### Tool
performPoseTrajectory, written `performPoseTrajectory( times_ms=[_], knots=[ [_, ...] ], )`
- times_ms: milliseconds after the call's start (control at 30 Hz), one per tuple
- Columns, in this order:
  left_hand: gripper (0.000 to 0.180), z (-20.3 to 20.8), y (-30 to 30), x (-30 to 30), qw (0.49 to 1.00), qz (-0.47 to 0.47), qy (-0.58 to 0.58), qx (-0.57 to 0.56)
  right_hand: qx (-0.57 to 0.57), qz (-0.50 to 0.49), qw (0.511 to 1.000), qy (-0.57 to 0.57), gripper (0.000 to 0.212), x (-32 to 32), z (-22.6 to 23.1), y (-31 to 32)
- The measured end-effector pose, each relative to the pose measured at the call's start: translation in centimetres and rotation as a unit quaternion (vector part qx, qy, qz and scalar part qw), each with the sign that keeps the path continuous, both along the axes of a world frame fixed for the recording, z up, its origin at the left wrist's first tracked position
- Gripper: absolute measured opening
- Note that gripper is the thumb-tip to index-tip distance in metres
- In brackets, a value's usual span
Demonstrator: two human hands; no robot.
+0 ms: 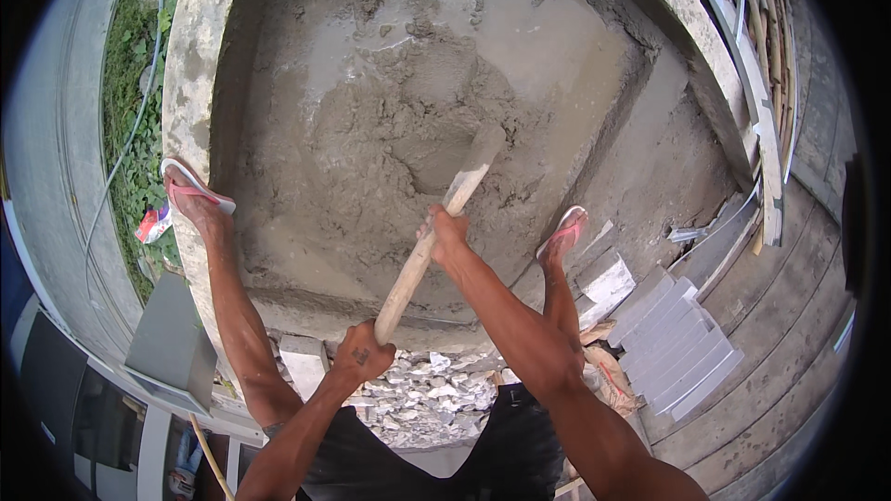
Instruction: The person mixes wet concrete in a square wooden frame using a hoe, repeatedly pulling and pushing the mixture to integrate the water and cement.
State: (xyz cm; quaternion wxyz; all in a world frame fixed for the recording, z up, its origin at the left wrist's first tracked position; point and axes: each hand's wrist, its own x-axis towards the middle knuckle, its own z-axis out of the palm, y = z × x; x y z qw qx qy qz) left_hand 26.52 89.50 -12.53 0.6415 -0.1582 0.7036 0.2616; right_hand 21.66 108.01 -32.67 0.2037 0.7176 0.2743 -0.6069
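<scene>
Both my hands are wrapped round a long pale wooden tool handle point(408, 283), which slants up and to the right. Near its lower end my left hand point(365, 353) is closed on it. Farther up, my right hand point(445, 232) grips it just below the mud-coated part. The far end reaches into wet grey cement mix point(316, 148); the tool's head is coated or sunk there, so its kind is hard to make out. A scooped hollow shows beside that end, with watery slurry point(548, 46) beyond it.
My feet, in pink-strapped flip-flops, stand on the left concrete wall point(190, 65) and at the trough's right edge. Broken stone point(432, 390) lies below me. Stacked grey strips point(673, 339) sit on the right over planks. A hose point(139, 121) runs along the left greenery.
</scene>
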Motion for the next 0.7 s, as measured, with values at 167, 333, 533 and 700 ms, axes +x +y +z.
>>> performPoseTrajectory(
  times_ms=[167,333,533,700],
  knots=[
    [0.038,-3.0,4.4,3.6,0.99,0.116,0.045,0.065,0.124,0.18,0.97,0.103,0.02,-5.0,6.7,2.8],
    [0.036,-10.2,9.7,-4.6,0.944,0.239,0.128,0.188,0.165,0.181,0.923,0.297,0.025,-17.3,5.6,9.1],
    [0.032,-20.2,14.0,-22.4,0.911,0.256,0.21,0.246,0.371,0.289,0.792,0.389,0.026,-37.1,1.8,11.2],
    [0.028,-24.6,8.6,-27.6,0.926,0.291,0.124,0.208,0.447,0.316,0.767,0.335,0.04,-41.8,-6.3,6.3]
  ],
)
